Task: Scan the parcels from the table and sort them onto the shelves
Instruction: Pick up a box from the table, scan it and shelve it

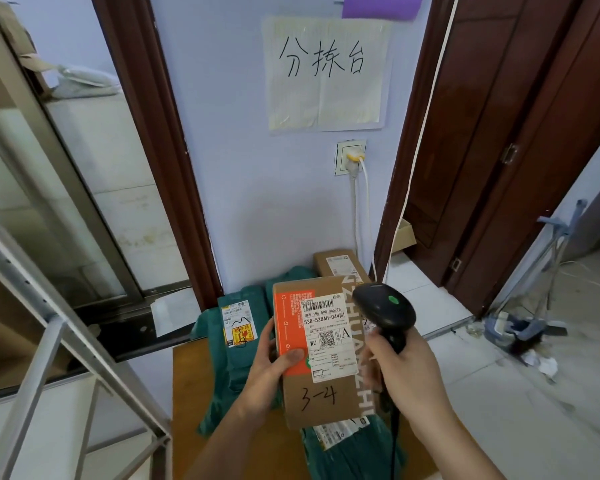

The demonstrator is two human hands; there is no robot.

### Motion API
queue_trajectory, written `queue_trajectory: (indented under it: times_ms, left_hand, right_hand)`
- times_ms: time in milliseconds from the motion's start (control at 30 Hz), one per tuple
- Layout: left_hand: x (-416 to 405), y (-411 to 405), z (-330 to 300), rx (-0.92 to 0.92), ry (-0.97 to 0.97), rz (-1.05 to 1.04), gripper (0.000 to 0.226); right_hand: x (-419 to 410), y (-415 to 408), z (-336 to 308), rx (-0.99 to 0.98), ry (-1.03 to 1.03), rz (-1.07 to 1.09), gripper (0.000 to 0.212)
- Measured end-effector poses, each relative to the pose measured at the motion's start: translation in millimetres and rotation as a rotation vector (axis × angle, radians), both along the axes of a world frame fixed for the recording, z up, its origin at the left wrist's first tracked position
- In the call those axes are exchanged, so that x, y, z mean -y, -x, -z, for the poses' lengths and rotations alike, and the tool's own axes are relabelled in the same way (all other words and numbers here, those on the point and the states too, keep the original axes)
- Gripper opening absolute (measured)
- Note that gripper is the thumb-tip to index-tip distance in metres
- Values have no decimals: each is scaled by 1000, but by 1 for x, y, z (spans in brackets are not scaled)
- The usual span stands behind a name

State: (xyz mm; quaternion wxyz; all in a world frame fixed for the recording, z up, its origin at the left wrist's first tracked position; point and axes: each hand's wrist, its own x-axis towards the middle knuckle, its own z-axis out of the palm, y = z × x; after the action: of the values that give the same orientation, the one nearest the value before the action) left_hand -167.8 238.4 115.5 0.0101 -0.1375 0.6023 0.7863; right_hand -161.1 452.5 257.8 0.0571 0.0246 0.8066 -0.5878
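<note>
Metal shelf frame (49,327) at far left, contents not visible. Green mailer bag (238,327) lies at table (187,393) left edge. Left hand (274,362) grips cardboard parcel (321,351) by left side, thumb on orange panel, held above table centre, label up, marked "3-4". Right hand (406,368) wraps scanner (385,310) handle, head just beside label. Step: aim at barcode, hold parcel flat, keep thumb clear. Second box (338,266) at back edge, closed.

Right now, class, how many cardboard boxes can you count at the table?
2. One box is held up in the left hand before the scanner; the other box lies at the table's far edge by the wall. Green bags may hide more.
</note>
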Motion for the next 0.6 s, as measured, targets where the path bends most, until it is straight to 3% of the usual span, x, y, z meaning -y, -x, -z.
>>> queue_trajectory:
  times_ms: [167, 400, 600]
  left_hand:
    - [1, -26, -7, -26, -59, -57, 119]
    - [-12, -114, -28, -112, -62, -225, 98]
    - [-5, -227, -38, -130, -136, -468, 93]
  right_hand:
    - [-14, -4, 1, -111, -188, -56, 9]
    - [-12, -60, 8, -124, -174, -349, 17]
    - [17, -118, 22, -152, -137, -597, 24]
